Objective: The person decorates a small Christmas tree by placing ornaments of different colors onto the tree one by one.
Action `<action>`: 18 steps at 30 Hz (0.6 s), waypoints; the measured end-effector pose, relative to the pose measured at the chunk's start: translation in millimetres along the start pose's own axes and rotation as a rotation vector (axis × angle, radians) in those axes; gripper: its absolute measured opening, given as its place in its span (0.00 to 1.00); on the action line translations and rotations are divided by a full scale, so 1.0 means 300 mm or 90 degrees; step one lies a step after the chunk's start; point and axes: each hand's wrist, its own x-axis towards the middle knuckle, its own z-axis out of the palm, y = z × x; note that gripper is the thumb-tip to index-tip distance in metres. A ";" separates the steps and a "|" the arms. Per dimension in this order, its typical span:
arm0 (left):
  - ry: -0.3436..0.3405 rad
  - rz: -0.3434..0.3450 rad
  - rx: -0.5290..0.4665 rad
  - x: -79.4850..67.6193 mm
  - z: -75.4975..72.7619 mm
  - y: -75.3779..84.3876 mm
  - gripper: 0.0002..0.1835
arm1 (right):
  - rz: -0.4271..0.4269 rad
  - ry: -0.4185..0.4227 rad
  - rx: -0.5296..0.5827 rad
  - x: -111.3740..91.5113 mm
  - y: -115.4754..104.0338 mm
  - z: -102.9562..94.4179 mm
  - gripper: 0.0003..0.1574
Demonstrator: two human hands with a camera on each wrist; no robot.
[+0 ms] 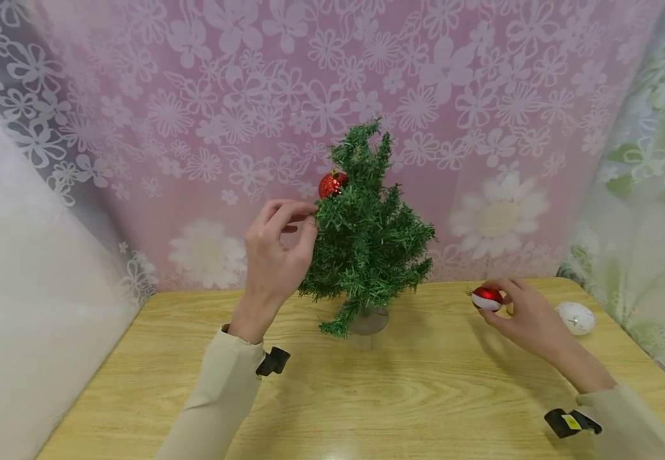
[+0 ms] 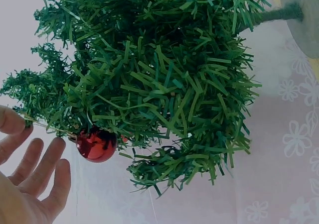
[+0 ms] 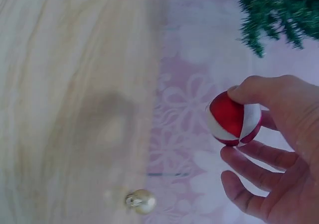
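A small green artificial Christmas tree point(image 1: 366, 236) stands on the table. My left hand point(image 1: 280, 246) is at its left side, thumb and forefinger pinching a thin gold thread. In the left wrist view, this thread point(image 2: 50, 128) runs to the cap of a shiny red bauble point(image 2: 95, 147) hanging against the branches. A glittery red bauble point(image 1: 331, 184) sits higher on the tree's left. Out to the right, over the table, my right hand point(image 1: 530, 319) holds a red-and-white bauble point(image 3: 233, 117) between thumb and fingers, its cap pointing toward the tree.
A white bauble point(image 1: 575, 318) lies on the wooden table point(image 1: 424, 402) beyond my right wrist. A small gold bauble point(image 3: 142, 201) lies near the table's back edge. Floral curtains point(image 1: 240, 115) hang behind the table and at both sides.
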 end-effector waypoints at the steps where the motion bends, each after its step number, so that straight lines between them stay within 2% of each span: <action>1: -0.001 0.000 0.000 -0.001 0.000 0.000 0.10 | -0.012 0.021 0.008 0.001 -0.011 -0.007 0.29; 5: -0.007 0.004 -0.006 -0.002 -0.002 0.006 0.10 | -0.056 0.089 0.027 0.005 -0.053 -0.038 0.34; 9: -0.008 -0.003 -0.015 -0.007 -0.011 0.016 0.11 | -0.070 0.121 0.048 0.005 -0.102 -0.076 0.38; 12: 0.012 -0.001 -0.013 -0.019 -0.024 0.024 0.11 | -0.067 0.129 0.070 0.000 -0.142 -0.103 0.38; 18: 0.069 0.074 -0.012 -0.070 -0.042 0.045 0.10 | -0.084 0.138 0.095 -0.007 -0.210 -0.143 0.39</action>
